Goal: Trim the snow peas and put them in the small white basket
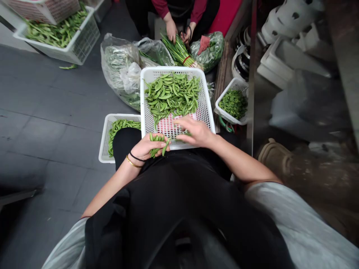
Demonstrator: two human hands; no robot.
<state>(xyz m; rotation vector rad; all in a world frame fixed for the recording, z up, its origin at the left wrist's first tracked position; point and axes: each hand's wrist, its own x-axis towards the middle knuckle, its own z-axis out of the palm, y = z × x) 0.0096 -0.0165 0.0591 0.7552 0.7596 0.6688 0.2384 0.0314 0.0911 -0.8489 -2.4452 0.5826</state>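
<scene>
My left hand (147, 147) rests on my lap, closed around a small bunch of green pea pods (158, 145). In front of it a white slatted basket (206, 106) sits on my knees, its far half heaped with pea pods (171, 93). My right hand (195, 130) reaches over the basket's near edge with fingers spread low over a pod or two; whether it grips any I cannot make out.
A second white basket (104, 144) with pods stands left of my knee. A small basket of green trimmings (234, 104) sits at right. Clear plastic bags (120, 67) lie beyond. Another person's hands (171, 30) handle green stalks opposite. More baskets (75, 45) sit far left.
</scene>
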